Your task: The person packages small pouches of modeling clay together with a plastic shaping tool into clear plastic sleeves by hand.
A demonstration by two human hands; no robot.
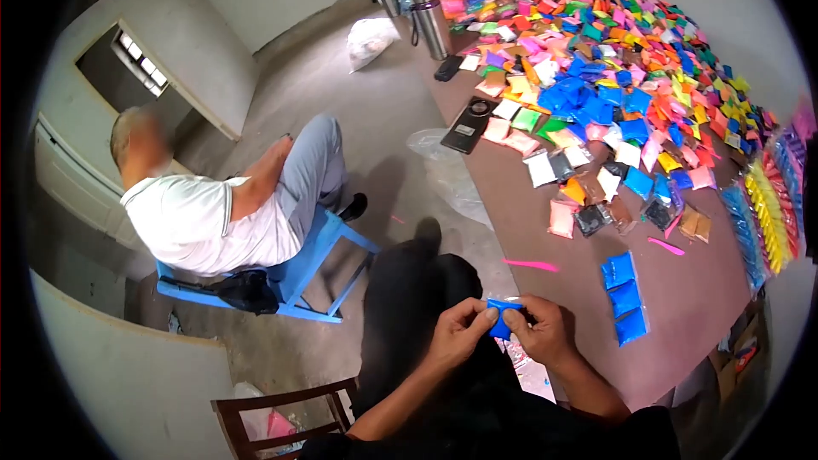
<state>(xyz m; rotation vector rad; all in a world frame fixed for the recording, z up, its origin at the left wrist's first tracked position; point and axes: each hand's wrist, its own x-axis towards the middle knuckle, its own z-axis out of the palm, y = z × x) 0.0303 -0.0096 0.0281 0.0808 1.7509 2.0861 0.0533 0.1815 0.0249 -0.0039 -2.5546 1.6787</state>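
Near the table's front edge, my left hand (461,334) and my right hand (542,332) pinch a small blue packet (503,320) between thumbs and fingers. The thumbs press on its face, and its clear wrapper shows at the top. To the right of my hands, several blue packets (628,296) lie in a column on the brown table (562,383). A pink plastic stick (530,265) rests at the table edge just above my hands, and a second pink stick (666,246) lies farther right.
A large heap of colored packets (596,51) covers the table's far side. A phone (469,125) and a steel thermos (430,21) stand along the left edge. Bundled colored strips (767,213) hang at right. Left, a person (213,213) sits on a blue chair (315,264).
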